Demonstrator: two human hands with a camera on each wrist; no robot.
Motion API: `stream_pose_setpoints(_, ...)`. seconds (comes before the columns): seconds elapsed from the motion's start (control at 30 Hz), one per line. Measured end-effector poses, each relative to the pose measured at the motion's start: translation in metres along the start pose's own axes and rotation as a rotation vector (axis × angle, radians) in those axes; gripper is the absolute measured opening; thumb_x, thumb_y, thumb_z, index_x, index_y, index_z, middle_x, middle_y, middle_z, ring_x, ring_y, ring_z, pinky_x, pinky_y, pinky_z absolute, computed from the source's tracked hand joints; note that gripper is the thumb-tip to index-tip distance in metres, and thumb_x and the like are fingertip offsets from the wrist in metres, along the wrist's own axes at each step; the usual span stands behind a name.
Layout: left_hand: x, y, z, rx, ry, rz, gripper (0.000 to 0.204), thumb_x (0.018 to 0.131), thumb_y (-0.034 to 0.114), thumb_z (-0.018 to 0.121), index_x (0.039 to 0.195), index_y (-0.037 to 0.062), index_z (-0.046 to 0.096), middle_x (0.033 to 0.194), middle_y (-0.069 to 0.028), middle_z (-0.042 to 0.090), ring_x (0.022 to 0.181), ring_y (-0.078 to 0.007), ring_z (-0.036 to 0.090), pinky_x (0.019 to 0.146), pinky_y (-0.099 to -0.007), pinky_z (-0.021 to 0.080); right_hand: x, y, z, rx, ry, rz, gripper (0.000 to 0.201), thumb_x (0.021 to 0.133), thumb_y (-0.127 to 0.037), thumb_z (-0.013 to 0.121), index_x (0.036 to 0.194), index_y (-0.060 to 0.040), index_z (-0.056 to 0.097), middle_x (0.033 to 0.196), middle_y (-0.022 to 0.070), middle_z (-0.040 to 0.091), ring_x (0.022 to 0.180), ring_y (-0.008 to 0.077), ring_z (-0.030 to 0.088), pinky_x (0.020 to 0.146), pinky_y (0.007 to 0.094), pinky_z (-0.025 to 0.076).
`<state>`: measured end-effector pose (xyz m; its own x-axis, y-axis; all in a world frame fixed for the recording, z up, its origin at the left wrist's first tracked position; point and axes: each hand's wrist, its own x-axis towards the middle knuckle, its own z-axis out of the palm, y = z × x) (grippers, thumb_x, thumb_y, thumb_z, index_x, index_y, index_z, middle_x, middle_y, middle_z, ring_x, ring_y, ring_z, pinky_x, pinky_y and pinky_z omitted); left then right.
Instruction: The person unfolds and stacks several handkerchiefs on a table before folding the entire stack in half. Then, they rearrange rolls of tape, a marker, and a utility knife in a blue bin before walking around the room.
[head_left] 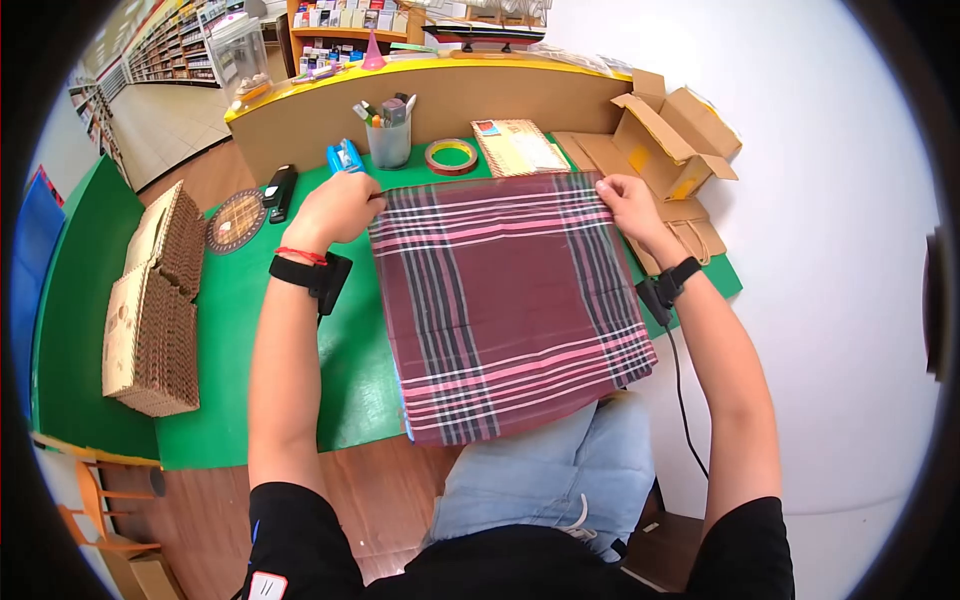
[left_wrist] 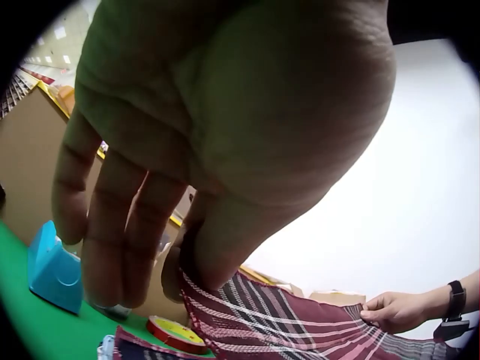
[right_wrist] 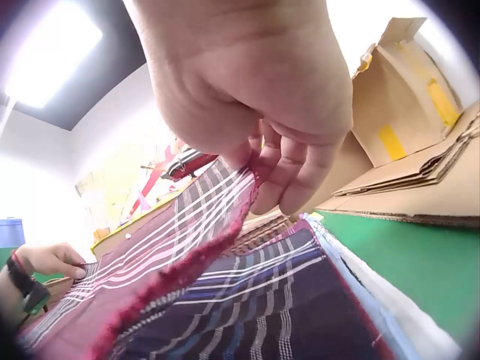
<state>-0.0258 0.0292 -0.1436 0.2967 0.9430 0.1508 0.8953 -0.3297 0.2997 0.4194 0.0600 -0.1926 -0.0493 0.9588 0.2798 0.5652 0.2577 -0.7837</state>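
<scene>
Both hands pinch the far corners of a maroon plaid cloth with pink and white stripes (head_left: 505,300): my left hand (head_left: 335,208) one corner, my right hand (head_left: 630,205) the other. It lies spread on the green table mat (head_left: 230,330); beyond stands a red tape roll (head_left: 451,155).

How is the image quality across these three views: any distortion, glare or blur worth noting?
Head view: strong fisheye with a dark round vignette, evenly lit, plaid cloth sharp. Left wrist view: the left hand fills the frame close up, soft and shaded, against a bright washed-out wall. Right wrist view: the right hand is soft, a ceiling light blows out the upper left corner, and the nearest cloth edge is blurred.
</scene>
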Motion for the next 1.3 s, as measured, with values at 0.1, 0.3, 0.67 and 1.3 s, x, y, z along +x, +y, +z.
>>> stream_pose_setpoints(0.1, 0.005, -0.003, 0.014, 0.017, -0.016, -0.037, 0.025, 0.09, 0.022, 0.064, 0.085, -0.0026, 0.068, 0.085, -0.0253, 0.067, 0.083, -0.0432, 0.065, 0.074, -0.0483, 0.052, 0.006, 0.017, 0.012, -0.14, -0.019, 0.037, 0.029, 0.098, -0.023, 0.063, 0.081, 0.0005, 0.065, 0.063, 0.0076, 0.058, 0.06, 0.0146, 0.053, 0.059, 0.0355, 0.045)
stream_pose_setpoints(0.3, 0.014, -0.008, 0.037, 0.062, -0.053, -0.076, 0.024, 0.093, 0.023, 0.061, 0.091, 0.0011, 0.071, 0.089, -0.0239, 0.069, 0.086, -0.0423, 0.067, 0.077, -0.0498, 0.054, 0.009, 0.024, 0.024, -0.258, 0.019, 0.094, 0.028, 0.096, -0.025, 0.064, 0.084, 0.0005, 0.067, 0.066, 0.0149, 0.063, 0.065, 0.0234, 0.062, 0.065, 0.0413, 0.048)
stream_pose_setpoints(0.67, 0.02, -0.014, 0.058, 0.112, -0.102, -0.1, 0.029, 0.094, 0.029, 0.064, 0.099, 0.0008, 0.071, 0.095, -0.0232, 0.071, 0.09, -0.0406, 0.068, 0.078, -0.0493, 0.055, 0.009, 0.029, 0.03, -0.367, -0.005, 0.14, 0.032, 0.09, -0.03, 0.072, 0.08, -0.0009, 0.065, 0.066, 0.0101, 0.063, 0.066, 0.017, 0.061, 0.065, 0.0363, 0.049)
stream_pose_setpoints(1.3, -0.063, 0.149, 0.088, 0.37, -0.5, 0.423, 0.136, 0.057, 0.09, 0.068, 0.163, 0.0214, 0.015, 0.165, -0.0283, 0.007, 0.148, -0.0589, 0.007, 0.109, -0.0792, 0.018, -0.178, -0.05, 0.017, -0.675, -0.568, -0.214, 0.095, 0.09, -0.073, 0.051, 0.159, -0.0115, 0.03, 0.162, 0.026, 0.025, 0.151, 0.0462, 0.019, 0.12, 0.0605, 0.017)
